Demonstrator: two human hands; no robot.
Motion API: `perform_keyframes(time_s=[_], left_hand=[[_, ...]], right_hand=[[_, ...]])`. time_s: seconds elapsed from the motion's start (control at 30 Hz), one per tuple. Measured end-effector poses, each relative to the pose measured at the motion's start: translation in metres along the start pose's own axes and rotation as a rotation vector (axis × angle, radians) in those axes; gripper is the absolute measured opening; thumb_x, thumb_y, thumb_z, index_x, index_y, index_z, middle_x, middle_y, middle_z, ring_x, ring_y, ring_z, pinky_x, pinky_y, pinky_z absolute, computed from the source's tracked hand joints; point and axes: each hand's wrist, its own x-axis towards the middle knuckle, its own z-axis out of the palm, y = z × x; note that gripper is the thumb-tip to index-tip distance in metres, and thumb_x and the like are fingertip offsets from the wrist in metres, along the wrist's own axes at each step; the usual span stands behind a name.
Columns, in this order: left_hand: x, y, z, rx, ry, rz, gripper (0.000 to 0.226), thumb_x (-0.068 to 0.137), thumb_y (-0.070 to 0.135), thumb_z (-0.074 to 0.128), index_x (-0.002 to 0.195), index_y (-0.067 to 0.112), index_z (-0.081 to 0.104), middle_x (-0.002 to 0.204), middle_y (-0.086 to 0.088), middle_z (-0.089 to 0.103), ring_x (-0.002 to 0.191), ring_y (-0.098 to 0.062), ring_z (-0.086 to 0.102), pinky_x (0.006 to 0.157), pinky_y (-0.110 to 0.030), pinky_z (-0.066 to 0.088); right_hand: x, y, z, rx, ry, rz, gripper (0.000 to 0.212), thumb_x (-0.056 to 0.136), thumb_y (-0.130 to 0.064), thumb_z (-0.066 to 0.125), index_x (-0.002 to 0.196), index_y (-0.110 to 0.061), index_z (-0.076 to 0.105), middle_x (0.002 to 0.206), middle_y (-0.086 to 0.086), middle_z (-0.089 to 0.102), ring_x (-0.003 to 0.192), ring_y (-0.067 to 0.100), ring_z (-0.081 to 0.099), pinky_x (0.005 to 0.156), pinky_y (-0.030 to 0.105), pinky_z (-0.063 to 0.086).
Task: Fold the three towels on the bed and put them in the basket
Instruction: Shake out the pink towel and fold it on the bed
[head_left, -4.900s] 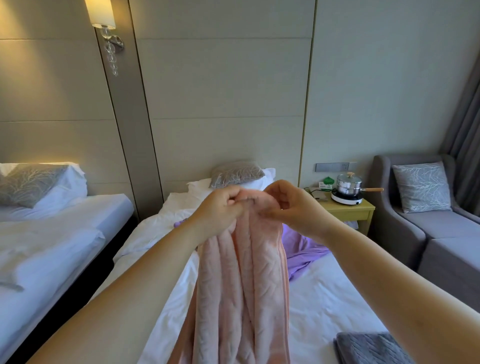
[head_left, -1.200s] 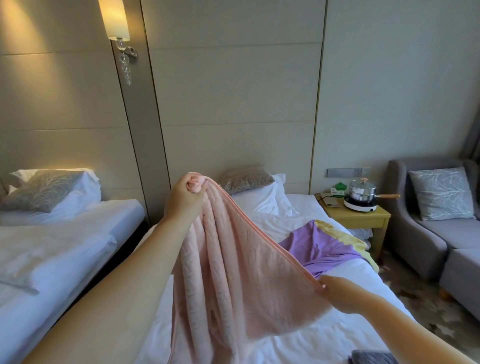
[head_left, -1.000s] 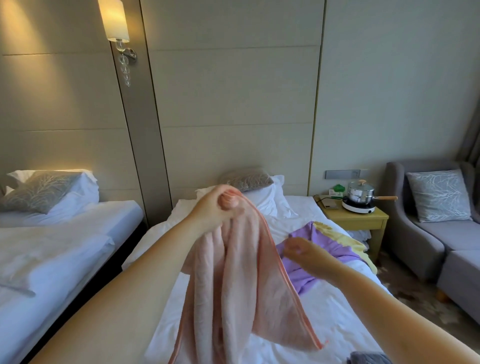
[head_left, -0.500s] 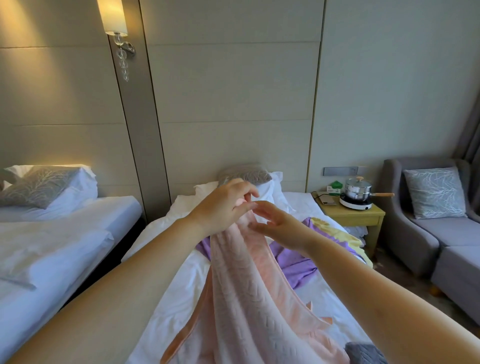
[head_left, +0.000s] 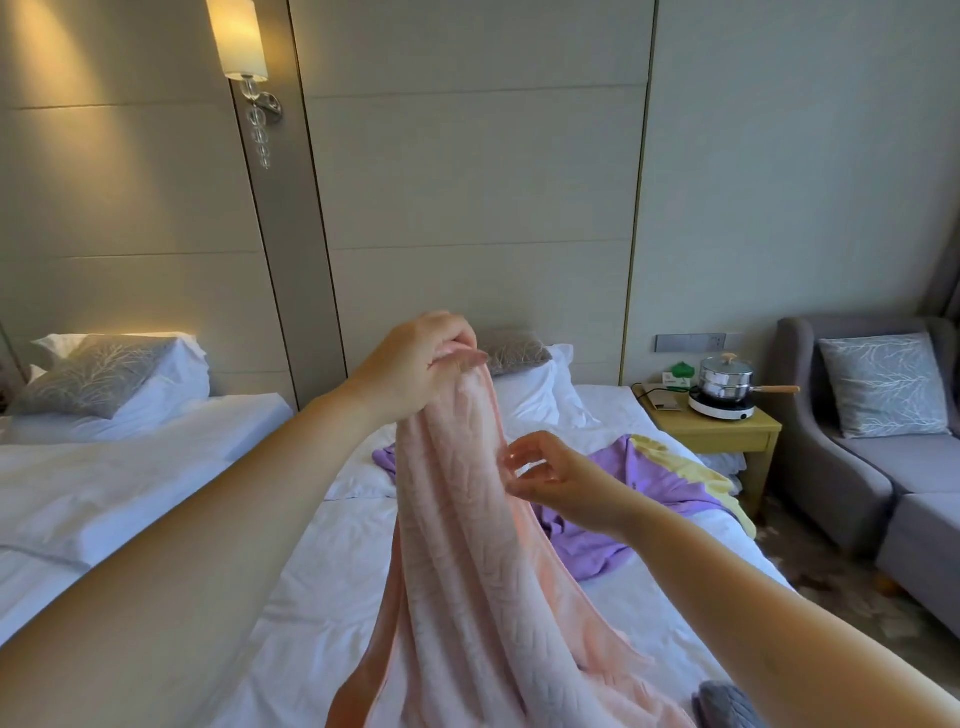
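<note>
Over the bed (head_left: 322, 597) the pink towel (head_left: 467, 545) is held up, its lower part trailing down toward the near edge. Because so much cloth hangs unguided, an uneven fold is judged likely unless the edges are matched first. The towel could be dropped if its bunched top were let slip from the left grip (head_left: 415, 369), which is closed tightly round it. A skewed fold could follow if the wrong layer were taken by the right grip (head_left: 550, 478). Its curled fingers are at the towel's right edge, but whether that edge is actually pinched cannot be told. The pink towel is seen to be soft and thick, patterned in raised leaf shapes and gathered into long vertical pleats. The purple towel (head_left: 649, 483) is left crumpled further up the bed, and only a corner of the grey towel (head_left: 727, 701) is shown. No basket is seen.
</note>
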Motion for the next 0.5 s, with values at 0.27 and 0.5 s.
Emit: perform_keyframes(time_s=[0.27,0.5], left_hand=[[-0.005,0.010,-0.022,-0.097,0.113,0.051,0.013,0.092,0.014,0.060,0.089,0.001,0.060,0.082,0.005,0.058,0.079,0.008,0.055,0.075,-0.004,0.036],[-0.019,-0.031,-0.037,0.080,0.093,-0.322,0.019,0.089,0.039,0.062,0.091,0.020,0.064,0.089,0.009,0.068,0.086,-0.010,0.063,0.073,-0.024,0.043]], right_hand=[[0.008,-0.014,0.005,-0.183,0.020,-0.028,0.023,0.093,-0.017,0.058,0.115,-0.011,0.060,0.117,0.001,0.059,0.106,0.014,0.057,0.096,0.028,0.044],[0.007,-0.032,-0.009,-0.048,0.307,0.001,0.011,0.093,-0.027,0.058,0.090,-0.017,0.060,0.075,-0.002,0.059,0.064,0.010,0.048,0.055,0.017,0.039]])
